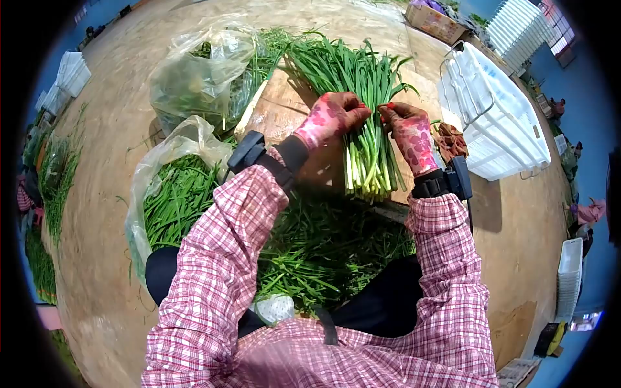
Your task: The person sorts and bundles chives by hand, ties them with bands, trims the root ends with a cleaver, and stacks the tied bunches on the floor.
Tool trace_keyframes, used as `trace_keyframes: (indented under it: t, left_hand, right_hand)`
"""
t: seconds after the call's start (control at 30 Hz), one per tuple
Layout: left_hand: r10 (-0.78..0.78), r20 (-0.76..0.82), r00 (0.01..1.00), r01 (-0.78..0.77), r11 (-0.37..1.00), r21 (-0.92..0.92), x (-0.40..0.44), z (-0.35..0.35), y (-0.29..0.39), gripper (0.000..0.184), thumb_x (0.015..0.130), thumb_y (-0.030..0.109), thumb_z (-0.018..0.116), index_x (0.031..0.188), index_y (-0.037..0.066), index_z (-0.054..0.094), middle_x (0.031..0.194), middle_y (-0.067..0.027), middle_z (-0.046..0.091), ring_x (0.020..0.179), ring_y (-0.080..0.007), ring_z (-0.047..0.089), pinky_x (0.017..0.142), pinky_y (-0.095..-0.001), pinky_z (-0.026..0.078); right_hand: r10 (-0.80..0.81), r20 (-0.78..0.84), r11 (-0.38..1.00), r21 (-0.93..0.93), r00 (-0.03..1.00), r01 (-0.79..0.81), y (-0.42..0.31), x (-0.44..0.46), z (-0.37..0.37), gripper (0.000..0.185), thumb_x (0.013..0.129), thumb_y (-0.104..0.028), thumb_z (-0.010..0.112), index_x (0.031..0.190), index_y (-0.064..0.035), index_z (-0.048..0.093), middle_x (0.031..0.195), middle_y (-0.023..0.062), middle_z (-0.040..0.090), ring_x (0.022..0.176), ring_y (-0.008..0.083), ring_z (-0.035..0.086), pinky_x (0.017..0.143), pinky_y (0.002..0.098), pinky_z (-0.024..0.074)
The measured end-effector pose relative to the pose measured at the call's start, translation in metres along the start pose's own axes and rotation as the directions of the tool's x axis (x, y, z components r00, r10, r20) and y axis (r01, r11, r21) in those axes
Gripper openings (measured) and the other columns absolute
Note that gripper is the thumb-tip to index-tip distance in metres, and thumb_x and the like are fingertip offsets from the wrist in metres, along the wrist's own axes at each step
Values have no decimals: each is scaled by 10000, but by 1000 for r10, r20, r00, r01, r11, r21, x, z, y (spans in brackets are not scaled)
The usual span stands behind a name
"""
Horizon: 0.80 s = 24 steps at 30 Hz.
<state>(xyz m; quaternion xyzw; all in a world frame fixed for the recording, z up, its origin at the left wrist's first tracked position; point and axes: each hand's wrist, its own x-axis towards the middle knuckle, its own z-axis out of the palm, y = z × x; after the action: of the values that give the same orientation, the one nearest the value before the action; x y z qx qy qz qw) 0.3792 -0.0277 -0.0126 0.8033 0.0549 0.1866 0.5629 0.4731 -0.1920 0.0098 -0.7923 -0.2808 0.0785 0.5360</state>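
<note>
A bunch of garlic chives (370, 145) lies on a wooden board (278, 103), its pale cut ends towards me and its green leaves fanning out away from me. My left hand (333, 118), in a pink patterned fingerless glove, is closed with thumb and fingers pinched against the bunch's left side. Opposite it, my right hand (409, 129), gloved alike, pinches at the right side. Between them the bunch narrows; whether a tie runs round it I cannot make out. A crumpled brown cloth (451, 141) sits beside my right wrist.
Loose greens (323, 258) cover the space between my legs and below the board. Two clear plastic bags, one upright (194, 87) and one open (134, 213), hold more greens on the left. White crates (495, 116) stand at the right. Other people (588, 213) are along the right edge.
</note>
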Motion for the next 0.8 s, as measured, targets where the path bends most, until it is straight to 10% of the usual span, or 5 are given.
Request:
trace_keyframes:
  t: [0.3,0.37,0.53,0.67,0.8]
  left_hand:
    - [1,-27,1000,-7,972,-234,-33,-35,-27,357,863,313,675,1106,52,661,921,-110,697,879,-203,646,808,-370,507]
    - [109,17,994,-109,994,19,-46,-71,-29,498,884,266,680,1309,42,552,943,-110,718,815,-147,667,727,-281,536]
    - [-266,39,963,258,955,147,-148,-250,-27,364,939,248,596,1239,42,607,1002,-87,699,874,-147,659,751,-265,539]
    - [-303,-75,950,237,545,804,-306,-318,-113,335,898,280,601,1194,132,651,1152,-135,623,1016,-256,619,866,-375,494]
    - [-437,-534,724,490,-220,844,-470,-298,-124,705,757,310,696,1407,189,452,1531,-135,255,1387,-331,283,1032,-632,275]
  right_hand:
    - [144,54,981,-138,988,-136,44,3,-58,300,937,-248,625,1147,-38,672,916,51,678,782,110,609,708,238,492]
    - [-187,-89,974,-143,978,173,22,-22,-48,360,942,-253,617,1216,-19,629,1070,105,661,840,142,614,762,271,496]
    - [-41,185,997,-59,982,53,-67,-133,37,274,899,-74,663,1164,-8,634,1066,63,659,960,138,608,843,257,496]
    - [-68,689,989,-51,722,142,-96,-173,156,187,867,-50,678,1044,6,657,923,112,678,823,153,647,719,270,519]
    - [-206,839,947,41,505,318,-61,-157,254,167,863,-66,656,1015,2,669,914,150,674,788,254,659,697,321,507]
